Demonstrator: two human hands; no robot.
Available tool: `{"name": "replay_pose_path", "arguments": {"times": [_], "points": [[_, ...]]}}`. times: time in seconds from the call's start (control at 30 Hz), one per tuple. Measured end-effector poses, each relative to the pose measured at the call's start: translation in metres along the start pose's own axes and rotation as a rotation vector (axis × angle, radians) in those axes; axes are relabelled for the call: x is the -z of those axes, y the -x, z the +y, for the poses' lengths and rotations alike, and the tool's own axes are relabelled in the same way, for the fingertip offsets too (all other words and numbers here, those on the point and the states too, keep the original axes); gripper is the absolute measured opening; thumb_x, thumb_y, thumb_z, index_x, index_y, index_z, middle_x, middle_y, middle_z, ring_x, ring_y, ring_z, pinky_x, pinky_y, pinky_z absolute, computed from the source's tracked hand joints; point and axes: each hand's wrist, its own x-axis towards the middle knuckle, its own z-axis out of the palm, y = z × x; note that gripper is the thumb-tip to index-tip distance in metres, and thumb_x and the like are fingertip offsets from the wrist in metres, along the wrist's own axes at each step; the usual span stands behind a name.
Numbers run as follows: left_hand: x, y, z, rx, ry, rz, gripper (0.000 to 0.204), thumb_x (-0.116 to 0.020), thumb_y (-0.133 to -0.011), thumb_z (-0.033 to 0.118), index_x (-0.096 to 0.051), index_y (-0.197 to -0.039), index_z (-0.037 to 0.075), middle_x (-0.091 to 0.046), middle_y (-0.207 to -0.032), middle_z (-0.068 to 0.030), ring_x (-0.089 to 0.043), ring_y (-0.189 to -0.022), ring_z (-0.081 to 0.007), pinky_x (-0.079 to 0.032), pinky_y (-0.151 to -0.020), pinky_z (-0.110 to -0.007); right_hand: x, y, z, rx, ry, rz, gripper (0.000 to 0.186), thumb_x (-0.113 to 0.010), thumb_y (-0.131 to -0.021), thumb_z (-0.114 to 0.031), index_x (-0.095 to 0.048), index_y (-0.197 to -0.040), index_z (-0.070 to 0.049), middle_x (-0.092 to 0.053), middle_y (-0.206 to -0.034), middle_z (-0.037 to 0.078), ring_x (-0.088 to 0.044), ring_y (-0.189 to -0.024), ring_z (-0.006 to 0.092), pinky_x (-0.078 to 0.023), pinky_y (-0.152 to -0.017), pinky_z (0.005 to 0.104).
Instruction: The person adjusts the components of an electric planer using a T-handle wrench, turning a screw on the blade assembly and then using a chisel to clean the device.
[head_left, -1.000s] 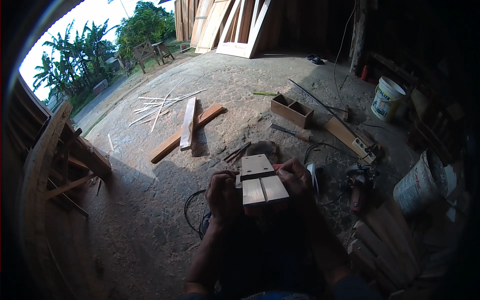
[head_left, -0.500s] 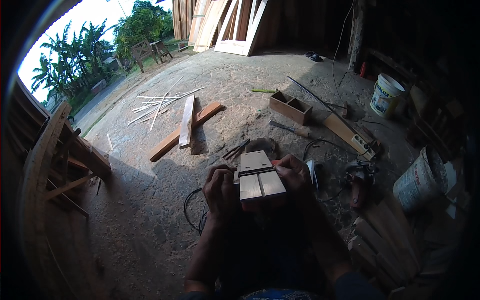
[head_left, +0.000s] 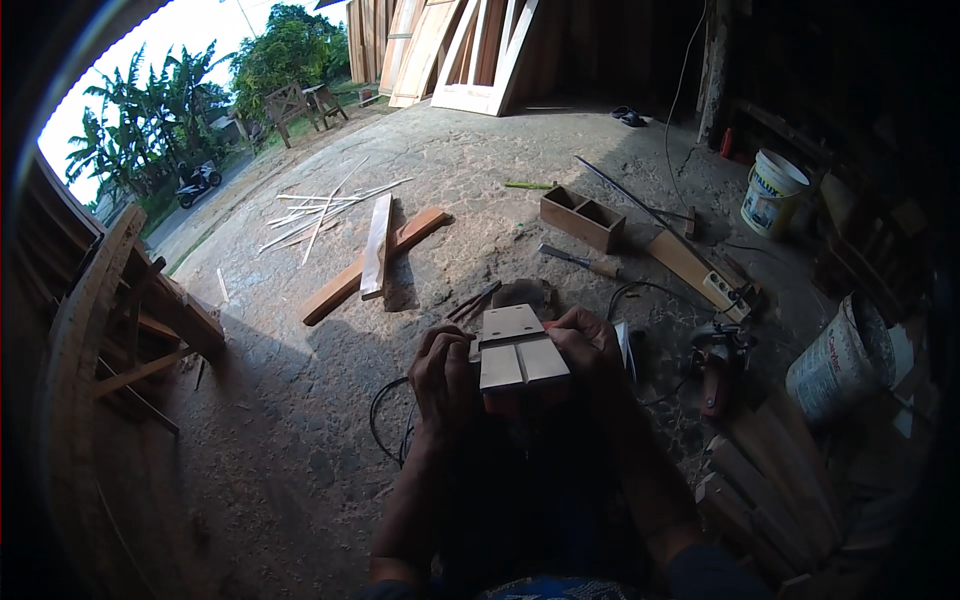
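Far off to the left of the hands, a stack of rough timber [head_left: 150, 320] leans along the shed's edge, and beyond it the open yard shows green trees [head_left: 170, 110]. Nearer, ahead and left of the hands, a long reddish plank [head_left: 370, 265] lies on the dusty concrete floor [head_left: 300, 430] with a paler board [head_left: 377, 245] crossed over it, and thin offcut strips [head_left: 325, 205] are scattered just past them. A dark cable [head_left: 385, 430] loops on the floor just beside the left wrist. The left hand [head_left: 443, 375] is closed around the left side of a small pale wooden piece [head_left: 518, 350], fingers curled over its edge, and the right hand [head_left: 592, 350] grips the opposite side in the same way; the piece sits between both hands, held up in front of the person's chest, its flat face upward with a slit running down the lower half. Ahead and right of the hands, a small open wooden box [head_left: 583, 217] with two compartments rests on the floor, with a wooden-handled tool [head_left: 585, 262] lying near it. Further right lies a long wooden block [head_left: 700, 270], then a power tool [head_left: 718, 355] close by the right hand. Well apart to the right stand a white bucket [head_left: 770, 192] and a second, tilted bucket [head_left: 838, 360].
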Motion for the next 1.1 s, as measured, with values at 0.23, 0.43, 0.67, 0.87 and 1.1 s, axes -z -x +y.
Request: {"name": "replay_pose_path", "arguments": {"times": [0.23,0.43,0.67,0.87,1.1], "points": [[0.0013,0.0001,0.0016,-0.034,-0.019,-0.008,0.035,-0.044,-0.097,0.020,-0.064,-0.082,-0.005,-0.065,-0.086,-0.0187,-0.064,-0.083,-0.0335,-0.049,-0.078,-0.041,-0.0046,-0.0006,-0.0002,0.029,0.004,0.008,0.009,-0.061,-0.093,-0.011,-0.062,-0.087,-0.004,-0.065,-0.079,0.000,-0.056,-0.074,0.0033,-0.048,-0.069,0.0227],[-0.0016,-0.0020,0.0019,-0.066,-0.066,-0.014,0.036,-0.044,-0.098,0.021,-0.063,-0.082,-0.005,-0.064,-0.086,-0.0192,-0.063,-0.083,-0.0339,-0.049,-0.078,-0.042,-0.0018,-0.0045,0.0028,-0.019,-0.012,0.013,0.010,-0.061,-0.094,-0.011,-0.061,-0.086,-0.005,-0.064,-0.078,-0.001,-0.056,-0.074,0.0032,-0.047,-0.067,0.0223],[-0.0026,0.0003,0.0016,-0.137,-0.072,0.021,0.012,-0.055,-0.086,0.008,-0.061,-0.082,-0.002,-0.065,-0.086,-0.0151,-0.066,-0.085,-0.0339,-0.053,-0.075,-0.042,-0.0023,-0.0019,0.0022,-0.020,-0.022,0.007,0.010,-0.062,-0.093,-0.011,-0.061,-0.085,-0.004,-0.063,-0.078,-0.001,-0.055,-0.073,0.0026,-0.047,-0.065,0.0220],[-0.0030,0.0019,-0.0014,-0.152,-0.081,0.035,0.008,-0.059,-0.082,0.006,-0.060,-0.082,-0.002,-0.065,-0.086,-0.0153,-0.066,-0.086,-0.0329,-0.054,-0.074,-0.041,-0.0018,-0.0046,0.0060,0.003,-0.033,-0.011,0.009,-0.061,-0.093,-0.010,-0.060,-0.085,-0.004,-0.063,-0.078,-0.001,-0.055,-0.073,0.0024,-0.046,-0.065,0.0219],[-0.0038,0.0001,0.0019,-0.188,-0.087,0.043,0.007,-0.061,-0.079,0.004,-0.059,-0.081,-0.002,-0.065,-0.085,-0.0154,-0.066,-0.085,-0.0327,-0.054,-0.071,-0.041,-0.0012,-0.0056,0.0073,0.007,-0.031,-0.013,0.011,-0.060,-0.093,-0.010,-0.059,-0.084,-0.005,-0.061,-0.077,-0.002,-0.053,-0.072,0.0024,-0.046,-0.064,0.0220]]}}
